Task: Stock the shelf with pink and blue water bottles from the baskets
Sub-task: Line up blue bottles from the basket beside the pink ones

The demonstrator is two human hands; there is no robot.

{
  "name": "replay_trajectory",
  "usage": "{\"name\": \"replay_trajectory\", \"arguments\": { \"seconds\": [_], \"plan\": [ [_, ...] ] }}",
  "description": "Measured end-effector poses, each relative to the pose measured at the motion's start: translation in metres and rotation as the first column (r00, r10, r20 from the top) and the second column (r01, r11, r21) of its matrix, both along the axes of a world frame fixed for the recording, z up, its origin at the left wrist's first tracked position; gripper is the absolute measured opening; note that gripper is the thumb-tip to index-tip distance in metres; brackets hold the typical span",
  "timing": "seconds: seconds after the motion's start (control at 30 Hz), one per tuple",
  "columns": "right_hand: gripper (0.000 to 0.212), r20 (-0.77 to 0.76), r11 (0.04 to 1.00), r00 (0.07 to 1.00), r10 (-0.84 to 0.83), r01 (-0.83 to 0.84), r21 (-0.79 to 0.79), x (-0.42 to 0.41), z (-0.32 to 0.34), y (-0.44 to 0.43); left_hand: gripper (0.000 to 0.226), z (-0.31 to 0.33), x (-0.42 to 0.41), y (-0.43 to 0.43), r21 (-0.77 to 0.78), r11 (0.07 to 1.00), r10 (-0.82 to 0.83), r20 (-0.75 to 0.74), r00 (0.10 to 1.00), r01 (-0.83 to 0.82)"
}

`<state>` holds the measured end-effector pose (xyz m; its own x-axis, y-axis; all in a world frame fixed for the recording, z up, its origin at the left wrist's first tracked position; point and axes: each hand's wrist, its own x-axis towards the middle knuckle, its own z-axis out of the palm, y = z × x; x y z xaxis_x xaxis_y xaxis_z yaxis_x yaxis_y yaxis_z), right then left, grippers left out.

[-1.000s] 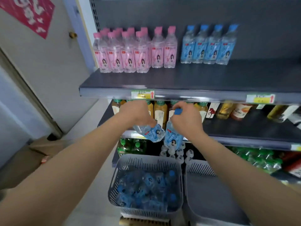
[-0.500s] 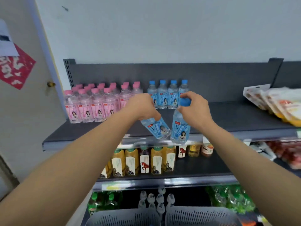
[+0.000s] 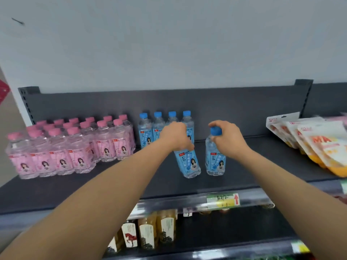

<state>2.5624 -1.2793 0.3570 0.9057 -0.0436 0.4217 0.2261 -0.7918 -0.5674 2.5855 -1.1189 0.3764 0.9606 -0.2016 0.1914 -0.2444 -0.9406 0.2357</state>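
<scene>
Both hands clamped on blue bottles: left hand [image 3: 175, 136] bottle [image 3: 188, 162] tilted, straighten before release; right hand [image 3: 228, 137] bottle [image 3: 215, 158] upright; slide toward 12 o'clock row [image 3: 165, 126].

Readable text is sparse. Snack pouch [image 3: 326, 145] on the right of the top shelf [image 3: 262, 166]: big orange "MA", rest cut off. Price tag [image 3: 222, 200] on that shelf's front rail: handwritten characters, can't make them out, plus a red up arrow. Blue bottle [image 3: 188, 162] in my left hand [image 3: 173, 135] and blue bottle [image 3: 214, 160] in my right hand [image 3: 228, 137]: small red logo and vertical print, too blurred to read. Same for the pink bottles [image 3: 62, 158].
</scene>
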Motion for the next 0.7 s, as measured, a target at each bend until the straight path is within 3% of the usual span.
{"name": "replay_trajectory", "arguments": {
  "seconds": [0.23,0.4,0.47,0.57,0.7],
  "plan": [
    [0.049,0.002,0.986,0.997,0.071,-0.071,0.150,0.046,-0.012,-0.023,0.074,-0.016,0.028,-0.023,-0.156,0.983,-0.091,0.072,0.993,0.101],
    [0.091,-0.077,0.924,0.985,0.156,-0.118,0.363,0.038,-0.050,-0.035,0.086,-0.039,0.025,-0.028,-0.355,0.920,-0.135,0.102,0.986,0.162],
    [0.097,-0.148,0.903,0.968,0.205,-0.129,0.409,0.032,-0.067,-0.039,0.094,-0.048,0.024,-0.026,-0.465,0.873,-0.115,0.093,0.989,0.146],
    [0.087,-0.262,0.910,0.940,0.218,-0.099,0.402,0.030,-0.085,-0.044,0.105,-0.064,0.024,-0.020,-0.665,0.746,-0.102,-0.070,0.992,0.030],
    [0.061,-0.327,0.944,0.928,0.177,-0.066,0.323,0.044,-0.087,-0.051,0.068,-0.087,0.028,-0.017,-0.627,0.775,-0.095,-0.233,0.968,-0.075]
  ]
}}
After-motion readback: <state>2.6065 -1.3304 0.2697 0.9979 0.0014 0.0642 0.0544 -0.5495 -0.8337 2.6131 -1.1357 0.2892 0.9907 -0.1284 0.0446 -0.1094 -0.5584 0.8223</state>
